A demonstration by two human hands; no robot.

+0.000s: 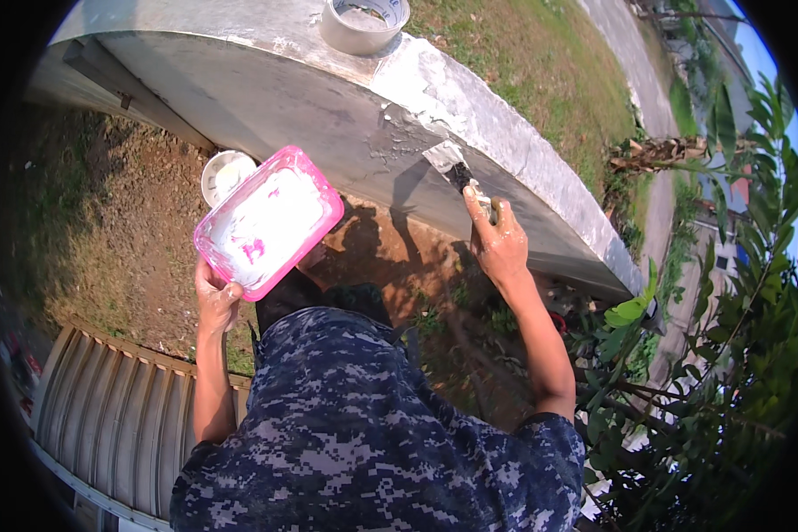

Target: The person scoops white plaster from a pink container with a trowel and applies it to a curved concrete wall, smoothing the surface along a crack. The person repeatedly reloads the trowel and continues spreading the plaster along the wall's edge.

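Observation:
My left hand [217, 297] grips the near left corner of a pink plastic tray [335, 206]. White paste coats the tray's inside, with pink showing through in patches. In my right hand [499, 241] is a putty knife [453, 165], its handle smeared with paste and its wide blade pointing up and left. White paste lies on the blade, which is close to the face of a low concrete wall [293, 102]; whether it touches cannot be told. Flaking, rough patches show along the wall's upper edge, left of the blade. Dabs of paste mark my right fingers.
A roll of tape [363, 25] rests on the wall's top. Behind the tray, a white bucket [226, 173] with pale contents stands on the dirt by the wall. A leafy plant [727, 355] crowds the right side. A ribbed metal sheet [124, 417] lies at the lower left.

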